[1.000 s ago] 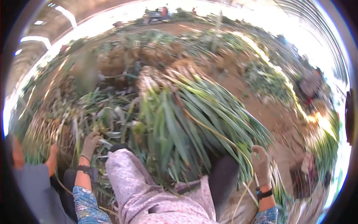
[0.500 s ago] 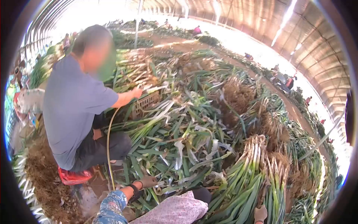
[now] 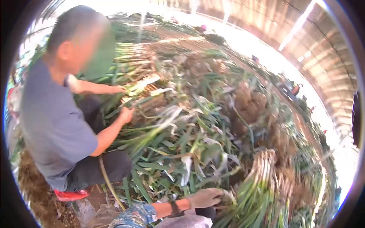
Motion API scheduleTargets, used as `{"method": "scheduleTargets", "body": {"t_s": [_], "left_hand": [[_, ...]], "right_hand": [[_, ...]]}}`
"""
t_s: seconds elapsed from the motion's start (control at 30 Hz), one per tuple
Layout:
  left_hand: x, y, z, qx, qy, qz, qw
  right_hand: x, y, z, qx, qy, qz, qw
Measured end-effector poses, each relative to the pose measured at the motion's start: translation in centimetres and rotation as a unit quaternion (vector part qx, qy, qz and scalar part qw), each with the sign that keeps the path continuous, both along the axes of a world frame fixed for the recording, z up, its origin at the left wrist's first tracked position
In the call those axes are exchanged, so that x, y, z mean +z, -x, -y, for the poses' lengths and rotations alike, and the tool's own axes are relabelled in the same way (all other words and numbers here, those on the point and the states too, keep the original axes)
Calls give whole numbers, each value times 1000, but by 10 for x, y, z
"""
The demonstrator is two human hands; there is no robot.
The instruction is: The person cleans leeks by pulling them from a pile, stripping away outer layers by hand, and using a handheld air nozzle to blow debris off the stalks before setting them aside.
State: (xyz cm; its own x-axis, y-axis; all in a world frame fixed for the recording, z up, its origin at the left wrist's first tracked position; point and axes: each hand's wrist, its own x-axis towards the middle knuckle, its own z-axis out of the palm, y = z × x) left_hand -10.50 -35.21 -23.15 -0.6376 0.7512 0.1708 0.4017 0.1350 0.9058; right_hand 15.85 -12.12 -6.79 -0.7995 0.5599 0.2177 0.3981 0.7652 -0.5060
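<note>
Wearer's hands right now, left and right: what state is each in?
Left hand: by the leeks; open or closed cannot be told.
Right hand: not in view, so cannot be told.

Veg-packing shed w/ arched roof point(image 3: 323, 49), onion piles point(image 3: 190, 152)

Right hand out of view; floral sleeve point(image 3: 134, 217) cut off below; root clumps point(image 3: 249, 104) blurred.

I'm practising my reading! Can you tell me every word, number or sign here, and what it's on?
There are none I can read.
No writing shows on the grey-blue cloth shirt or pale fabric glove.
The crumpled red plastic and dark wristband are too blurred to tell.
</note>
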Motion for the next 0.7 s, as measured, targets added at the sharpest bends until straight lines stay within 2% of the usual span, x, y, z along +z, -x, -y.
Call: {"method": "scheduleTargets", "body": {"t_s": [0.03, 0.07, 0.1, 0.13, 0.2, 0.27, 0.3, 0.4, 0.43, 0.53, 0.57, 0.67, 0.7], "left_hand": [[16, -8, -27, -70, 0, 53, 996], [33, -22, -52, -156, -1, 112, 981], [42, -43, -70, -214, -59, 271, 937], [51, -69, -85, -270, -94, 432, 855], [88, -103, -90, -310, -18, 600, 737], [79, -144, -91, -257, 23, 653, 712], [78, -157, -83, -255, 13, 698, 669], [44, -201, -84, -277, -17, 742, 610], [53, -207, -83, -305, -17, 771, 558], [47, -237, -88, -312, -43, 722, 616], [48, -237, -92, -274, -40, 730, 625], [21, -229, -114, -295, -101, 744, 591], [26, -225, -113, -352, -109, 754, 543]], "right_hand": [[-1, -5, 11, 26, -45, 6, 999], [-2, -14, 22, 23, -41, 16, 999], [-7, -22, 24, -189, 360, -51, 912], [-6, -29, 34, -183, 384, -51, 904], [6, -40, 67, -189, 408, -46, 892], [11, -67, 104, -186, 389, -18, 902], [8, -84, 120, -179, 416, -6, 892], [4, -119, 125, -127, 462, 58, 876], [1, -129, 121, -105, 470, 85, 872], [-32, -151, 94, -123, 473, -5, 872], [-45, -157, 84, -125, 446, -25, 886], [-100, -166, 32, -164, 503, -232, 816], [-88, -151, 32, -137, 566, -250, 774]]}}
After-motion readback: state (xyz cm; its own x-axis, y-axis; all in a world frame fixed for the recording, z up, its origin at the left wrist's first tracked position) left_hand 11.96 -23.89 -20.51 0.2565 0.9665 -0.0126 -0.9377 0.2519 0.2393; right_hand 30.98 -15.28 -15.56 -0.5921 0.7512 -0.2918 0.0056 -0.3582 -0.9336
